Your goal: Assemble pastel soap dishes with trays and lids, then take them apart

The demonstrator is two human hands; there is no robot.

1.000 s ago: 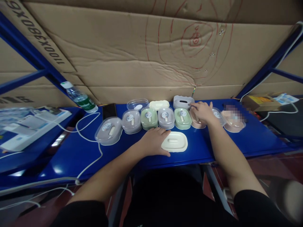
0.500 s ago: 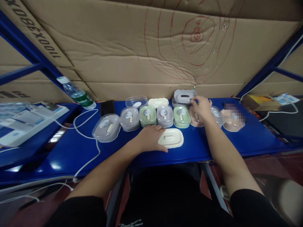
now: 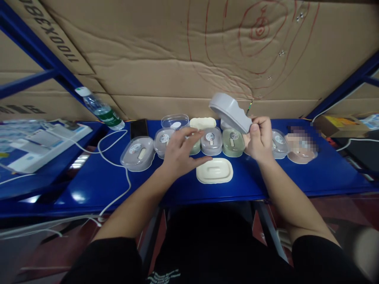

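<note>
My right hand [image 3: 261, 140] grips one end of a grey, rounded plastic tray [image 3: 229, 111] with a wavy rim, held tilted above the row of boxes. My left hand [image 3: 180, 156] is open, fingers spread, holding nothing; it hovers in front of a green lidded box and hides most of it. A cream oblong plastic base [image 3: 217, 172] with a raised middle lies on the table, near my left thumb. Behind it stand a grey box with a clear lid [image 3: 211, 144] and a green box [image 3: 233, 145], each with a round sticker.
More lidded boxes continue the row, a grey one [image 3: 137, 156] leftmost and a pink one [image 3: 300, 154] rightmost. Behind are a cream wavy tray [image 3: 203, 123] and a clear cover [image 3: 174, 121]. A bottle [image 3: 103, 112], phone [image 3: 138, 128] and white cable [image 3: 128, 181] are leftward; cardboard backs the blue table.
My right hand has lifted the grey tray off the back of the table and tilted it. My left hand has risen from the cream base. The view has shifted slightly.
</note>
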